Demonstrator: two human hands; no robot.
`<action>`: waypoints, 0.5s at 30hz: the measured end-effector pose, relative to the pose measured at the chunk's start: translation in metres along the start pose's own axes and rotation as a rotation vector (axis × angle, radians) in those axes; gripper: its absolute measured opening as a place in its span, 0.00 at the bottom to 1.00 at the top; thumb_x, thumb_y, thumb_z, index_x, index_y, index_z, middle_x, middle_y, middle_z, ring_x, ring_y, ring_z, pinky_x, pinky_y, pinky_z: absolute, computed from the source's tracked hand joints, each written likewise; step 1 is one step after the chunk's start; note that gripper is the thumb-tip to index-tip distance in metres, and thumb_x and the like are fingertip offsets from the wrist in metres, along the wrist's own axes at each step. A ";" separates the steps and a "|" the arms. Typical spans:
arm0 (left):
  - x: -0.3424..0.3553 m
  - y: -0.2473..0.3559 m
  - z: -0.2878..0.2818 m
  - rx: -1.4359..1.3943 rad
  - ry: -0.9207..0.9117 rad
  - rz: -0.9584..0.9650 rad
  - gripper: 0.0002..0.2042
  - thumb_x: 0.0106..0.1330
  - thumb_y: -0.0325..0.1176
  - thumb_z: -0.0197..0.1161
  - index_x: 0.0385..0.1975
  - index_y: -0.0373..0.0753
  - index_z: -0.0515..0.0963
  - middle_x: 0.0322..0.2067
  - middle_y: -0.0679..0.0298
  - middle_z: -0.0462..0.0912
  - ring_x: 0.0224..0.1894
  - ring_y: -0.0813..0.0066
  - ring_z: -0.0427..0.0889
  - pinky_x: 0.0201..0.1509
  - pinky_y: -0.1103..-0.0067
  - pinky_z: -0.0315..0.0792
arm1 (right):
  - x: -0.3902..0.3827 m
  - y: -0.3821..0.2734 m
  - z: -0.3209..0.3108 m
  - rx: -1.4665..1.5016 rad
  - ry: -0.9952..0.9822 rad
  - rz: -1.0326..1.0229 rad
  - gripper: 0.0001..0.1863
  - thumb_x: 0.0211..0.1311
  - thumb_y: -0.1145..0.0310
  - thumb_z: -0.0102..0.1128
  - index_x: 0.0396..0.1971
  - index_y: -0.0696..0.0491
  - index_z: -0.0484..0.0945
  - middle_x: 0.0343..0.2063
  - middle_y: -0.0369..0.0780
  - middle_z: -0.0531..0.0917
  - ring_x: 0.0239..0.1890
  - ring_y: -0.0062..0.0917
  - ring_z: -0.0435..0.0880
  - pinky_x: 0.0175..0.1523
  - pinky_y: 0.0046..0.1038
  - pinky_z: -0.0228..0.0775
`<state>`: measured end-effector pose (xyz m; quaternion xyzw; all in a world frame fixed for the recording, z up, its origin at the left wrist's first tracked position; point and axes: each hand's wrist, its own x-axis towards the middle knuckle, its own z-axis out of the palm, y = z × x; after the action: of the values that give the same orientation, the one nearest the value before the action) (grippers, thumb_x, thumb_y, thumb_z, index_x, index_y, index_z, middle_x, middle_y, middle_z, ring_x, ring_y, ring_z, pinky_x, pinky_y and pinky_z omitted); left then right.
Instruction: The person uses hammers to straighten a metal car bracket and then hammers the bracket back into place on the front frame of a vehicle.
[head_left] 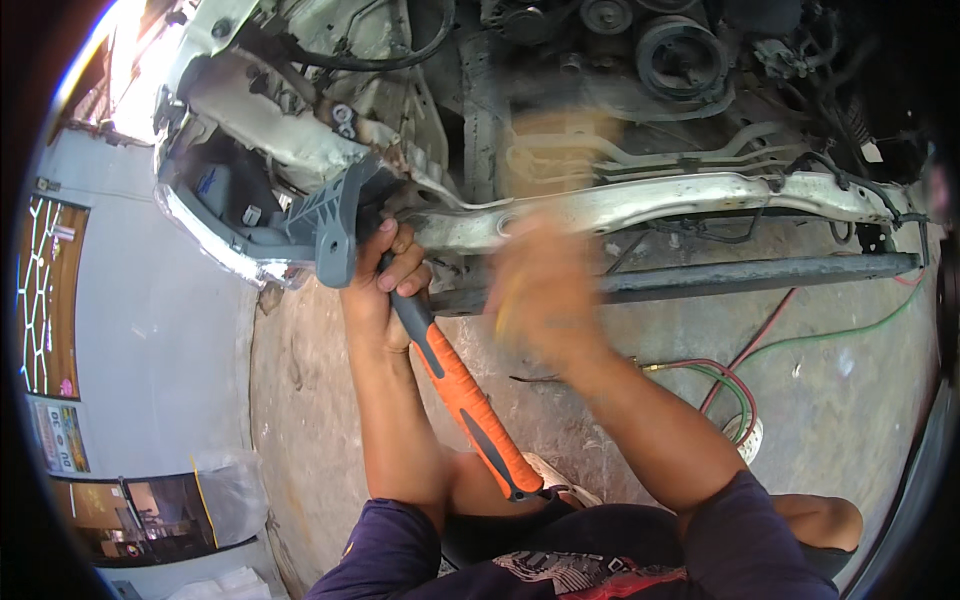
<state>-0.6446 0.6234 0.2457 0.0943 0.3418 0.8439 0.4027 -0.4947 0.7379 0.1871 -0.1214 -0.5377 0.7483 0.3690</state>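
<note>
An orange-and-black tool handle (465, 395) was clamped near its upper end in the left grip (403, 266), beside a grey bracket (340, 232) at the car's front-left picture corner; the blurred right grip's (547, 290) state could not be told. The front beam (720, 190) was already exposed; corner work was judged unfinished.

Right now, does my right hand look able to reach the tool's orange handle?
Probably yes: the orange handle juts out below your left hand, and nothing visible blocks it from your right hand. That hand is blurred, though, so whether it holds something can't be told.
</note>
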 end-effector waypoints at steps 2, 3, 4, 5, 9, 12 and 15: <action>-0.003 0.009 -0.005 0.005 -0.047 0.000 0.03 0.76 0.25 0.51 0.41 0.33 0.69 0.27 0.66 0.66 0.16 0.88 0.63 0.17 0.85 0.66 | -0.001 -0.007 0.014 -0.164 -0.051 0.165 0.07 0.75 0.68 0.49 0.36 0.54 0.71 0.22 0.38 0.78 0.21 0.24 0.78 0.26 0.28 0.73; -0.003 0.012 -0.007 0.006 -0.070 0.000 0.03 0.76 0.25 0.51 0.41 0.32 0.69 0.27 0.65 0.67 0.16 0.88 0.63 0.17 0.85 0.66 | 0.000 -0.015 0.013 -0.185 -0.033 0.222 0.07 0.75 0.68 0.49 0.35 0.54 0.71 0.22 0.38 0.79 0.19 0.23 0.78 0.24 0.27 0.72; -0.006 0.012 -0.007 0.000 -0.046 0.002 0.03 0.76 0.25 0.51 0.42 0.32 0.69 0.27 0.65 0.67 0.16 0.88 0.63 0.17 0.85 0.66 | 0.003 -0.038 -0.003 -0.076 0.038 0.247 0.07 0.75 0.67 0.50 0.35 0.54 0.71 0.22 0.39 0.79 0.18 0.23 0.77 0.23 0.27 0.71; -0.005 0.016 -0.007 0.011 -0.024 0.003 0.03 0.76 0.25 0.51 0.42 0.32 0.69 0.27 0.65 0.67 0.16 0.88 0.63 0.17 0.85 0.66 | 0.007 -0.055 -0.016 0.048 0.113 0.269 0.08 0.76 0.67 0.50 0.35 0.54 0.71 0.22 0.40 0.79 0.17 0.23 0.77 0.21 0.27 0.71; -0.004 0.012 -0.001 0.039 0.013 0.013 0.03 0.76 0.25 0.50 0.41 0.32 0.69 0.27 0.65 0.67 0.16 0.88 0.64 0.17 0.85 0.66 | 0.027 -0.065 -0.025 0.101 0.489 -0.129 0.09 0.76 0.65 0.52 0.34 0.52 0.71 0.20 0.39 0.76 0.15 0.22 0.75 0.22 0.28 0.72; 0.004 -0.002 -0.002 -0.018 -0.035 -0.022 0.03 0.76 0.26 0.50 0.41 0.32 0.68 0.28 0.65 0.67 0.16 0.88 0.64 0.18 0.85 0.67 | 0.010 0.012 0.015 -0.170 0.180 -0.145 0.11 0.76 0.64 0.54 0.32 0.51 0.70 0.18 0.36 0.74 0.15 0.22 0.74 0.21 0.28 0.71; 0.000 0.017 -0.006 0.020 -0.053 -0.007 0.04 0.77 0.26 0.50 0.40 0.32 0.68 0.28 0.64 0.68 0.17 0.87 0.65 0.19 0.85 0.68 | 0.003 -0.022 0.005 -0.122 -0.076 0.273 0.11 0.76 0.64 0.54 0.31 0.51 0.69 0.18 0.35 0.74 0.15 0.21 0.74 0.22 0.28 0.71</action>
<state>-0.6578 0.6131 0.2518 0.1193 0.3397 0.8363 0.4134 -0.4905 0.7402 0.2094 -0.1872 -0.5741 0.7615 0.2355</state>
